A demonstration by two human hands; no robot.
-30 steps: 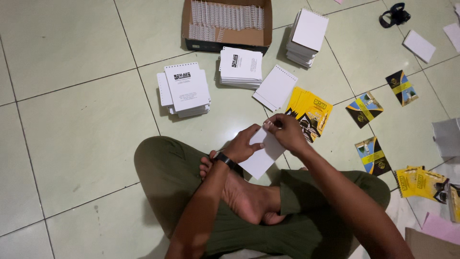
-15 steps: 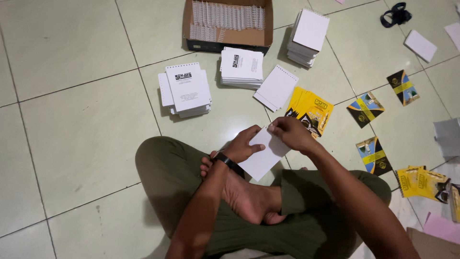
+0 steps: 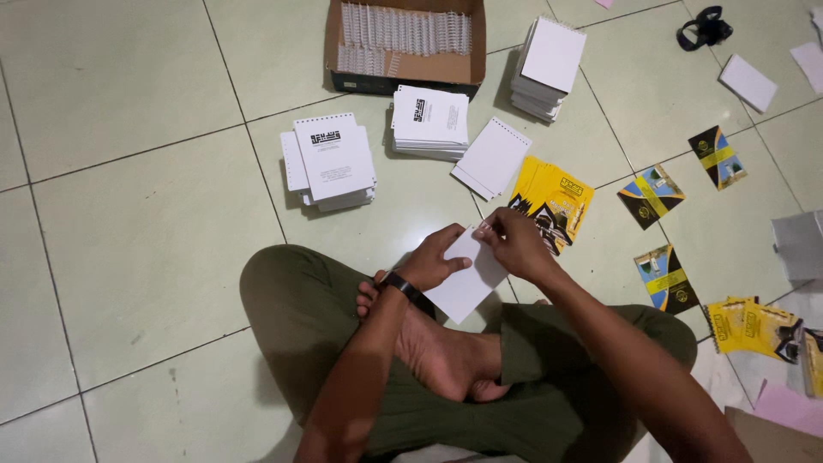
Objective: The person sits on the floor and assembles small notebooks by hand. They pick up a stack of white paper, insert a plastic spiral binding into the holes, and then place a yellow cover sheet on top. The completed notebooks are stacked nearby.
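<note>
Close in, the left hand (image 3: 437, 260) and right hand (image 3: 512, 244) both pinch a white sheet stack (image 3: 467, 276) over the crossed legs. Yellow covers (image 3: 553, 201) lie at one o'clock (just beyond); a cardboard box (image 3: 403, 64) of spiral coils sits at twelve.

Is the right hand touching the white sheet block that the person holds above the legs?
Touching. In the head view the right hand pinches the top corner of the white sheet block, with fingertips directly on its edge, while the left hand grips its left side.
</note>
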